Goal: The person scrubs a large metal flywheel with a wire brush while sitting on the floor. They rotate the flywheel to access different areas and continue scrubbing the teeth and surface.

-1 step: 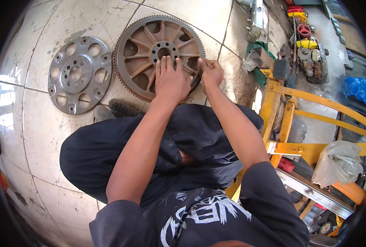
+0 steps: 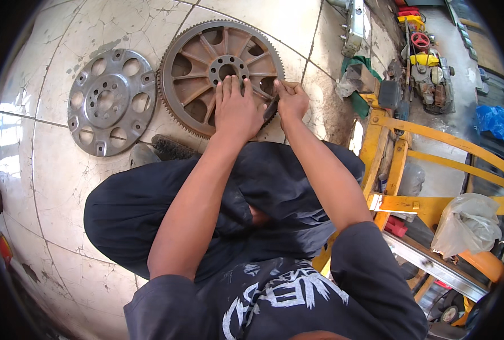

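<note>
A brown, rusty flywheel [image 2: 177, 105] with a toothed ring gear lies on the tiled floor in front of me. It has radial ribs, openings between some of them, and a bolt-hole hub. My left hand [image 2: 237, 110] rests flat on its near part, fingers extended up to the edge of the centre hole. At the right rim my right hand [image 2: 291, 102] is closed, with thumb and curled fingers against the edge; its fingertips are partly hidden. Left of the flywheel lies a grey metal disc plate [image 2: 105, 122] with round holes, touched by neither hand.
My crossed legs in dark trousers [image 2: 144, 209] are close to both discs. A yellow metal frame [image 2: 396, 147] stands at the right, with a clear plastic bag [image 2: 467, 224] on it. Beyond are a blue bag [image 2: 495, 122] and a greasy machine part [image 2: 433, 85].
</note>
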`<state>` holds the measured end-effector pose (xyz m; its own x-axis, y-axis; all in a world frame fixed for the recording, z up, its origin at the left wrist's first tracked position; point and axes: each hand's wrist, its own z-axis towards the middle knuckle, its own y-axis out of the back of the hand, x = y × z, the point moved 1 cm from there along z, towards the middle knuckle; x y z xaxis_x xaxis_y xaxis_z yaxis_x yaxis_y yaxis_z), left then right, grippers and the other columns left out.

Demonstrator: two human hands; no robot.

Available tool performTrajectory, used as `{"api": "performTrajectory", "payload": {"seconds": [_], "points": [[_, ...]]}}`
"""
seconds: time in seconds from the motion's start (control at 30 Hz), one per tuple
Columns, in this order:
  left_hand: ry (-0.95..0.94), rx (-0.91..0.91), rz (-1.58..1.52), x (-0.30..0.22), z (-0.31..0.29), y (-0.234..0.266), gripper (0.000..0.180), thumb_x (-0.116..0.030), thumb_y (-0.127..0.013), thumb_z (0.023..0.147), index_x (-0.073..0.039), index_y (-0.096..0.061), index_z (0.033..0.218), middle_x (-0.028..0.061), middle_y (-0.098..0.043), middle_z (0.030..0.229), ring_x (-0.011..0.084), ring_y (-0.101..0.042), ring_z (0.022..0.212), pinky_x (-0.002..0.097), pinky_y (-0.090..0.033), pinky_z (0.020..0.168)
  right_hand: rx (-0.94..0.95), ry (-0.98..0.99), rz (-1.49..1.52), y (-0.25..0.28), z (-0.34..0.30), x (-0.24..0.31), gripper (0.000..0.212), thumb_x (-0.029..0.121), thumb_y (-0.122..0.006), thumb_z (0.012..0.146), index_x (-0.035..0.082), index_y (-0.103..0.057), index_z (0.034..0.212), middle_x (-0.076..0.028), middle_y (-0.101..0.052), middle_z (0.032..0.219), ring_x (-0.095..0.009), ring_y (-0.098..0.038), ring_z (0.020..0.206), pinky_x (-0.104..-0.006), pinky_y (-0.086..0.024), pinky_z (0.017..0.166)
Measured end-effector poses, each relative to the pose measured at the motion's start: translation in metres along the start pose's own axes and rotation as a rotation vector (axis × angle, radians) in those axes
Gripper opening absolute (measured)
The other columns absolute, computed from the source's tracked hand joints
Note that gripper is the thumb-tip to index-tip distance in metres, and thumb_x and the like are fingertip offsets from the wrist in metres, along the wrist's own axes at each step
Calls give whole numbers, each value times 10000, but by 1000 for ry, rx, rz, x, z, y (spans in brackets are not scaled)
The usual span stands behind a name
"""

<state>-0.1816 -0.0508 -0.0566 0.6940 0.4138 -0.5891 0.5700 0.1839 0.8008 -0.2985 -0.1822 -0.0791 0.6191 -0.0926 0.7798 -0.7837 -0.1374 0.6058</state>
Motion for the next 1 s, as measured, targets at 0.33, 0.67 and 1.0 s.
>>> {"api": "performTrajectory", "payload": {"seconds": [0.33, 0.67, 1.0], "points": [[-11, -8, 12, 7, 2, -1, 796, -475, -623, 1005, 30, -423, 1588, 314, -375, 1639, 421, -294, 1575, 507, -196, 1314, 4, -95, -19, 13, -10, -8, 238, 159, -840, 942, -25, -747, 1062, -102, -801, 1057, -142, -717, 943, -299, -541, 886], [-14, -1, 15, 6, 3, 0, 800, -480, -628, 1002, 26, -427, 1588, 319, -375, 1638, 423, -285, 1580, 513, -192, 1312, 60, -140, -21, 19, -19, -17, 223, 136, -834, 945, -25, -738, 1067, -97, -792, 1019, -133, -718, 900, -290, -560, 848], [-9, 19, 24, 5, 4, 2, 802, -483, -622, 1005, 19, -416, 1596, 318, -355, 1649, 429, -271, 1583, 513, -199, 1311, 5, -83, -2, 17, -13, -22, 203, 140, -832, 949, -18, -726, 1018, -83, -782, 957, -124, -703, 873, -289, -561, 826]]}}
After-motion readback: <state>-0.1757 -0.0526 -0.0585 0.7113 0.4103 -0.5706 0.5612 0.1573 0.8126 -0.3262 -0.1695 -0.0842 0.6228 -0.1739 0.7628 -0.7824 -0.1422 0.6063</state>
